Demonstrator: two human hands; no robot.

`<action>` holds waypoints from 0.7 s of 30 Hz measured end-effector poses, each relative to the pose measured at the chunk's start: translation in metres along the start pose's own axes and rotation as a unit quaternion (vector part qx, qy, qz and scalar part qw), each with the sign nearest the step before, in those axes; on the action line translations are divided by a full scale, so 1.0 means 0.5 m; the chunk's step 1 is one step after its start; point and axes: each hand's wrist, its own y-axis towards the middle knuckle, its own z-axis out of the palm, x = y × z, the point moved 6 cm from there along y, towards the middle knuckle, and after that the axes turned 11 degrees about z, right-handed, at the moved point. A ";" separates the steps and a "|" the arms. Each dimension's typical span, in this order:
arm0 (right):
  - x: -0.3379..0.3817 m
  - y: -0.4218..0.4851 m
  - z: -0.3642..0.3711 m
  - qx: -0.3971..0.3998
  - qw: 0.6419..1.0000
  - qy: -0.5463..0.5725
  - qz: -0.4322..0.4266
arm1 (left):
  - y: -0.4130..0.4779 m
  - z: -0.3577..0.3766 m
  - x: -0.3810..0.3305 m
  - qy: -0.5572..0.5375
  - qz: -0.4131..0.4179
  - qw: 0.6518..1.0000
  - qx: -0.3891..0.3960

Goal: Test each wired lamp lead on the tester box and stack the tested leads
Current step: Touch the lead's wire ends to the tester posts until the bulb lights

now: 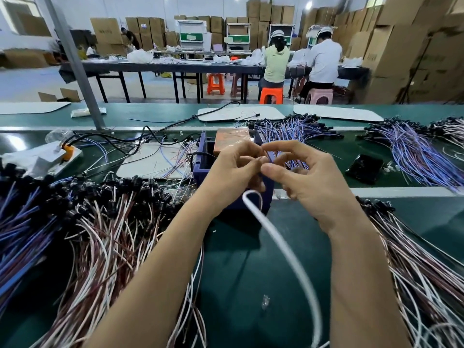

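Lamp lead (pixel 260 200): mostly hidden, pinched just above tester box (pixel 200 159), likely to touch its contacts.
Left hand (pixel 233 172): curled round lead, steadying it.
Right hand (pixel 311 184): thumb and forefinger pinching it.

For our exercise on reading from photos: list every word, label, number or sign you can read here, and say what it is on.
No text here can be read.
Cardboard boxes: dark print, too blurred to read.
Blue label on a rear box: too small to read.
Tester box: no lettering visible.
Phone: dark screen, no text.
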 end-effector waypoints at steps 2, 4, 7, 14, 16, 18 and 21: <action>0.021 -0.014 0.015 0.052 0.998 -0.021 -0.031 | -0.003 0.011 0.002 0.012 -0.010 1.000 0.026; 0.035 -0.030 0.028 0.108 0.992 -0.036 -0.045 | -0.006 0.015 -0.001 0.019 -0.004 0.999 0.038; 0.049 -0.052 0.044 0.191 0.978 -0.064 -0.048 | -0.006 0.008 -0.012 0.051 0.037 0.997 0.033; -0.060 -0.042 0.095 0.277 0.909 -0.271 0.155 | 0.000 -0.028 -0.014 -0.047 0.042 0.995 -0.082; -0.101 -0.030 0.101 0.270 0.891 -0.288 0.223 | 0.000 -0.039 -0.021 -0.050 0.057 0.993 -0.095; -0.134 -0.018 0.104 0.259 0.880 -0.303 0.258 | 0.000 -0.050 -0.025 -0.048 0.070 0.990 -0.113; -0.162 -0.002 0.098 0.232 0.879 -0.302 0.288 | -0.001 -0.066 -0.033 -0.044 0.084 0.986 -0.140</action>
